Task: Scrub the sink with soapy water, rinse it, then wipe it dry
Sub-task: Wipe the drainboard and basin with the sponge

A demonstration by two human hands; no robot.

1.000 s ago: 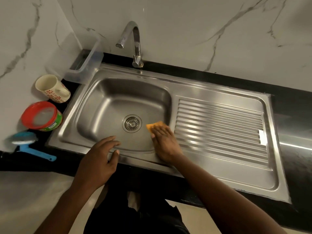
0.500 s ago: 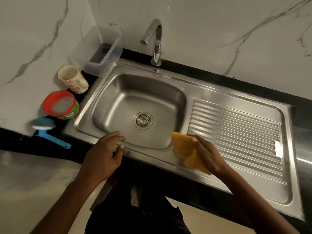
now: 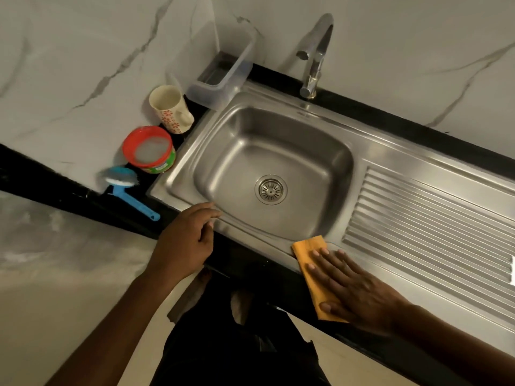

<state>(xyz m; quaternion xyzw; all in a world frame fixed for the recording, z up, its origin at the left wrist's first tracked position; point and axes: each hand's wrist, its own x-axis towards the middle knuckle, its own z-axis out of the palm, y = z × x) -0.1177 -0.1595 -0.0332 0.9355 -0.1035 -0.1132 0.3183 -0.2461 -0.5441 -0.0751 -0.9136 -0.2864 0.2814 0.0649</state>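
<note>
Both hands work the sink's (image 3: 320, 121) near rim: right hand (image 3: 354, 291), fingers spread flat, presses the orange cloth (image 3: 309, 247) down to dry it; left hand (image 3: 185, 239), loosely open, steadies the edge

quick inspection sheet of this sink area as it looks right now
surface: steel sink on a black counter, basin looks free of suds
job's things: orange cloth flat on the front rim
clutter: mug, red-rimmed tub, blue brush, clear container, all left of the basin
hands: left hand open on the front edge; right hand pressing flat on the cloth
cables: nothing seen
surroundings: tap, marble wall
</note>
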